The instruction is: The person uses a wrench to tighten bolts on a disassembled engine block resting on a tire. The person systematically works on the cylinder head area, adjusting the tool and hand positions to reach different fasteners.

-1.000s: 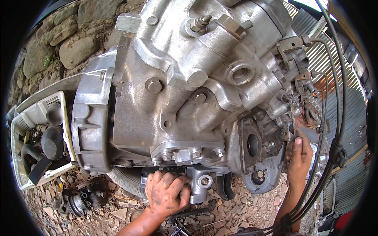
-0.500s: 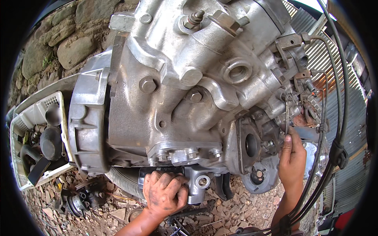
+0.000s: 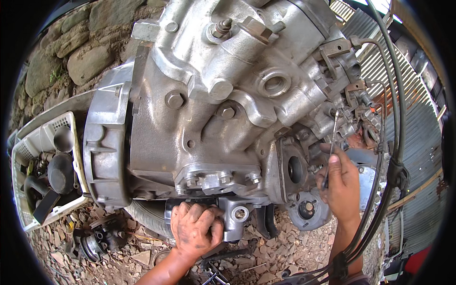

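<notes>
A large grey metal gearbox-like casing [image 3: 161, 142] with several bolts fills the middle. Under its lower edge, my left hand [image 3: 197, 228] is closed with curled fingers over a black and silver cast part [image 3: 233, 219] that has a round threaded hole. My palm hides much of that part. At the casing's right side, my right hand [image 3: 341, 183] grips a slim metal hand tool [image 3: 336, 127]. The tool's upper end points at the fittings [image 3: 349, 114] on the casing; whether it touches them I cannot tell. Just left of this hand is a flange with a round opening [image 3: 295, 170].
Black hoses [image 3: 399, 118] run down the right side, close to my right forearm. A white plastic crate [image 3: 76, 156] of parts stands at left, with a dark mechanical part [image 3: 97, 240] on the rubble below. A stone wall [image 3: 90, 61] and corrugated metal sheets [image 3: 418, 137] border the spot.
The view has shifted slightly, so the casing sits a little further left. My right hand has turned, and its tool now shows below the fingers too. My left hand keeps its hold.
</notes>
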